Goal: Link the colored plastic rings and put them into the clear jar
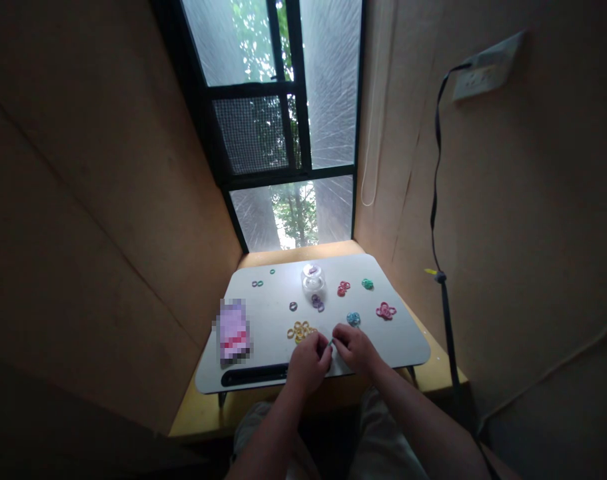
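My left hand (307, 362) and my right hand (354, 348) meet near the table's front edge, fingers pinched. Between their fingertips is a small greenish hair tie (330, 342), mostly hidden by the fingers. A pile of yellow hair ties (299, 329) lies just beyond my left hand. Blue hair ties (353, 319) sit right behind my right hand. Further off are piles of purple (318, 303), red (343, 289), green (367, 284) and pink hair ties (386, 311). A dark one (293, 307) lies alone.
On the white folding table (270, 313) stands a clear round jar (314, 283). A blurred purple packet (234, 330) lies at the left. The black slot (256, 375) runs along the front edge. A window, wooden walls and a hanging black cord (436, 173) surround the table.
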### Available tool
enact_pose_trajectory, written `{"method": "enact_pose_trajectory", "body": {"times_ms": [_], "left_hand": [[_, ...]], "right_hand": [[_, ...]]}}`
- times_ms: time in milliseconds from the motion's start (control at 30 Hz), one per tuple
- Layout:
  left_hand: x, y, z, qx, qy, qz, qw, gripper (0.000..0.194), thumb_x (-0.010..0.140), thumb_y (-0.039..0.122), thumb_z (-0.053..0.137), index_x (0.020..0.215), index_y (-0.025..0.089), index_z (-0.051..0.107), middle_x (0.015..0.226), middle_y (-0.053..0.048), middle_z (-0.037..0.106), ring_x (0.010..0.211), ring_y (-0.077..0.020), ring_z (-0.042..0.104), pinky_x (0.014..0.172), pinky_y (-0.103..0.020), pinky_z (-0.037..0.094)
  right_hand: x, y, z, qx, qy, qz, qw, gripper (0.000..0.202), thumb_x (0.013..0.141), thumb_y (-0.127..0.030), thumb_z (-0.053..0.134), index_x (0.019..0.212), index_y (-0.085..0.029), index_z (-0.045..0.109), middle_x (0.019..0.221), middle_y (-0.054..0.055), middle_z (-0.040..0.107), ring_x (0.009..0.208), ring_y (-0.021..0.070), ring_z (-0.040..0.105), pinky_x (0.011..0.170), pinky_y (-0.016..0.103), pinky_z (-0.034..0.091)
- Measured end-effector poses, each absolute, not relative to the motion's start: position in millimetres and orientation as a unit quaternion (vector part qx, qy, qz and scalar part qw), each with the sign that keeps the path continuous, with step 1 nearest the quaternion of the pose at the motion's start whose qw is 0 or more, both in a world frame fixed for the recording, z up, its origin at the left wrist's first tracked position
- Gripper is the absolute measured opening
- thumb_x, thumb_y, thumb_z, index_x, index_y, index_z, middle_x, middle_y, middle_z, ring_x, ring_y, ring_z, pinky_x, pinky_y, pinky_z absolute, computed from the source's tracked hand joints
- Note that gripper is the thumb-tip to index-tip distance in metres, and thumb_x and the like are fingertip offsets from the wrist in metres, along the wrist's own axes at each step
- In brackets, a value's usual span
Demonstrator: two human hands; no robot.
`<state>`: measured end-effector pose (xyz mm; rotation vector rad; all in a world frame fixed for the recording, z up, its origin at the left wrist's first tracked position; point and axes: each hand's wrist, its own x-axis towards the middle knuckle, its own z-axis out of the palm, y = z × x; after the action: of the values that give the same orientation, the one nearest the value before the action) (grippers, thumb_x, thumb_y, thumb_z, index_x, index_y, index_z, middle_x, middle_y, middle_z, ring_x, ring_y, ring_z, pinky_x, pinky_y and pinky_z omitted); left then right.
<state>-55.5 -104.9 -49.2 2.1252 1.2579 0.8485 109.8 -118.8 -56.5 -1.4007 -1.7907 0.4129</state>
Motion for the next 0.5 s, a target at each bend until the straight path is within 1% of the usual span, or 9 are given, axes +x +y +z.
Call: {"method": "enact_pose_trajectory", "body": {"times_ms": [500], "left_hand": [[-54.6, -105.4, -52.1, 0.792, 0.467, 0.305, 0.25, 0.009, 0.08, 0.025, 0.053, 0.074, 0.02, 0.05, 0.066, 0.003, 0.053, 0.061, -0.0118, 0.045, 0.059, -0.024, 0.03]], "right_hand": [[108.8, -122.4, -57.8, -0.556, -0.727, 0.137, 0.379, 0.009, 0.078, -0.016, 0.05, 0.07, -0.02, 0.049, 0.067, -0.002, 0.054, 0.063, 0.0121, 0.049, 0.06, 0.023, 0.033]]}}
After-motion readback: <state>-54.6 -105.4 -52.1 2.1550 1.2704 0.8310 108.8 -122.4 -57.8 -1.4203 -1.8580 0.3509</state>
